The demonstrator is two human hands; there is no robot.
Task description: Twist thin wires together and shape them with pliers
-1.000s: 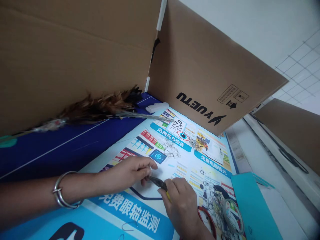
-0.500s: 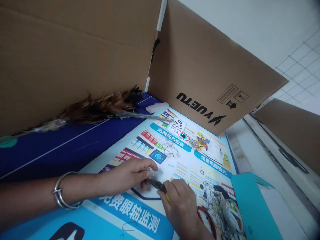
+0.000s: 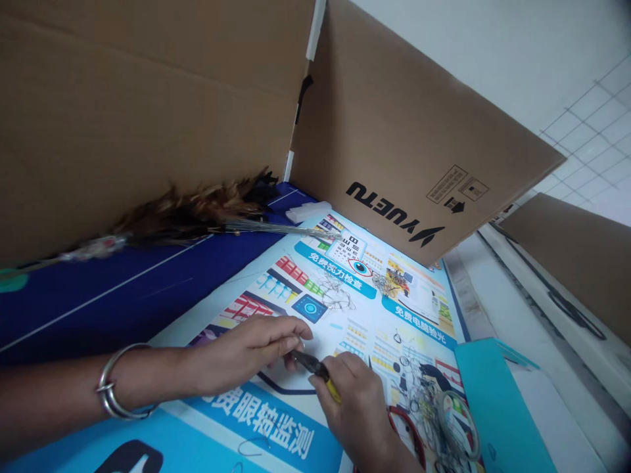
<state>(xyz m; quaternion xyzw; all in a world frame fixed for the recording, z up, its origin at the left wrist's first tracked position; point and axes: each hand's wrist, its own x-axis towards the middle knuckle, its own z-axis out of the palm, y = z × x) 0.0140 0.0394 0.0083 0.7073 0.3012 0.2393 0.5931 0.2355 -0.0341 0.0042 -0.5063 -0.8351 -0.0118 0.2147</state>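
My right hand (image 3: 355,402) is wrapped round a pair of pliers (image 3: 310,362) with dark jaws and yellow handles. The jaws point left and reach the fingertips of my left hand (image 3: 263,343). There my left thumb and fingers are pinched on a small bit of thin wire (image 3: 303,343), mostly hidden by the fingers. Silver bangles (image 3: 109,384) circle my left wrist. Below the hands, a bent wire hook (image 3: 250,449) lies on the printed poster (image 3: 172,420).
Right of my right hand lie tangled wire pieces (image 3: 424,407), a wire coil (image 3: 458,426) and a red-handled tool (image 3: 413,430). A turquoise folder (image 3: 497,394) is beyond them. Long straight wires (image 3: 280,228) and brown feathers (image 3: 192,213) lie by the cardboard walls (image 3: 394,131).
The pliers have turned slightly in my right hand, showing more of the yellow handle. A glint of wire now shows at my left fingertips. Both hands stay in nearly the same place.
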